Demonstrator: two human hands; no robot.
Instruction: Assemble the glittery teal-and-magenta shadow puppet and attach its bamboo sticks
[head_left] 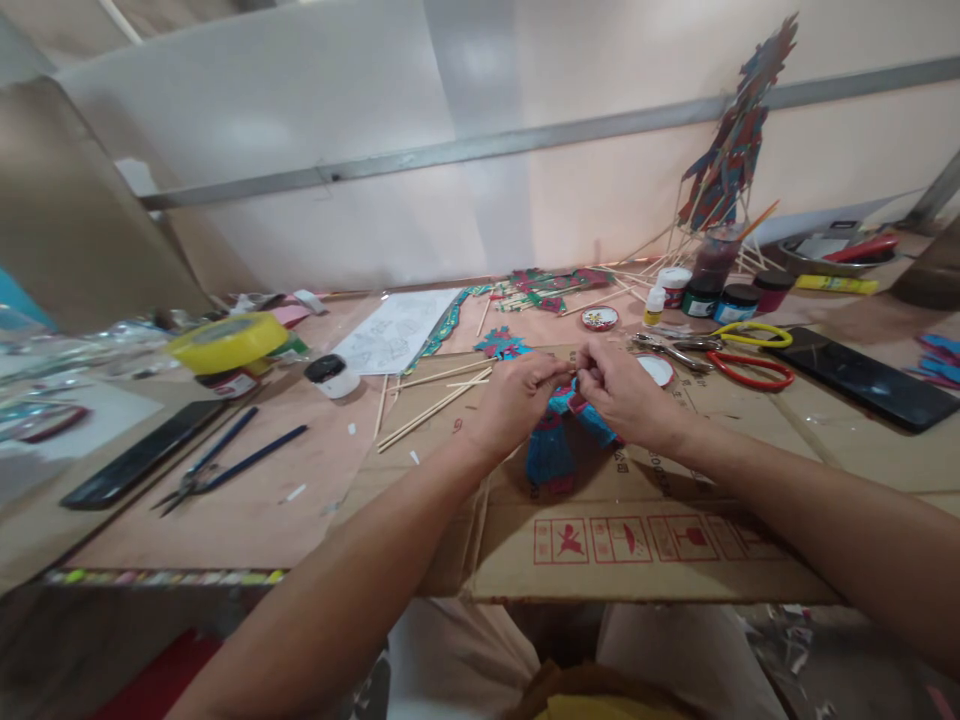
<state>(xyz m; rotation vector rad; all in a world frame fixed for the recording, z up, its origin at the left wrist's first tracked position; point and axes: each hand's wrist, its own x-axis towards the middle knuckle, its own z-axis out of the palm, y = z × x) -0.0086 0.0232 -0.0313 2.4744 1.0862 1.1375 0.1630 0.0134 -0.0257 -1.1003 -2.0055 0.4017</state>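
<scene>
Fingertips almost meeting, my left hand (517, 398) and my right hand (626, 395) both pinch at the top of a blue-and-red painted cut-out figure (549, 455). The figure's limb-like pieces hang down over a flattened cardboard sheet (510, 560). My right fingers and thumb grip the figure's upper edge. Whatever sits between my left fingertips is too small to make out. Just beyond my left hand lies another blue-and-red cut-out piece (501, 343). Thin wooden sticks (435, 408) rest left of my left hand.
Red-handled scissors (750, 368), silver pliers (667, 350), a white lid (654, 371) and a black phone (862, 378) lie to the right. Paint jars (735, 303) stand behind. Leftward are blue-handled nippers (225, 465), a small jar (332, 376), yellow tape (229, 340) and drawing sheets (397, 330).
</scene>
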